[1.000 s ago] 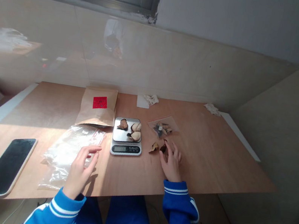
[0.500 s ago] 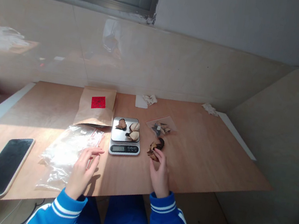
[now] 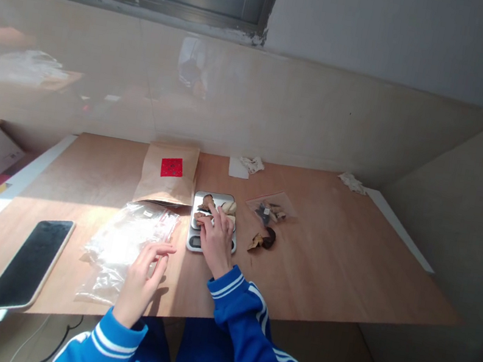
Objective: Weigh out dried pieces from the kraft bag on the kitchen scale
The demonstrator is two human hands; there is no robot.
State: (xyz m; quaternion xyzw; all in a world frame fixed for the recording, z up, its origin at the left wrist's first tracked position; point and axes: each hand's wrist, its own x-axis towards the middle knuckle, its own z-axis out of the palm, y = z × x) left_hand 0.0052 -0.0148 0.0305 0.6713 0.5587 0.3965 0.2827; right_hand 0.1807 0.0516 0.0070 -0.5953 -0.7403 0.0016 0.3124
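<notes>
My right hand (image 3: 216,237) reaches over a small digital kitchen scale (image 3: 193,241) and hides its display. Its fingertips are pinched together on a dried brown piece (image 3: 199,217) at the left of the steel platter. Two more dried pieces, one brown (image 3: 207,201) and one pale (image 3: 228,206), lie at the back of the platter. My left hand (image 3: 144,276) rests open on the wooden table (image 3: 327,251), fingers stretched out at the right edge of a clear plastic bag (image 3: 124,242). Loose dried pieces (image 3: 264,239) lie just right of the scale.
A brown paper pouch with a red label (image 3: 168,175) lies behind the clear bag. A small clear bag of dried pieces (image 3: 270,210) sits right of the scale. A phone (image 3: 31,263) lies at the front left. Crumpled tissues (image 3: 251,163) (image 3: 352,182) lie by the wall.
My right hand moved left from the loose pieces on the table to the scale, bringing a brown piece onto the platter. My left hand stayed beside the clear bag.
</notes>
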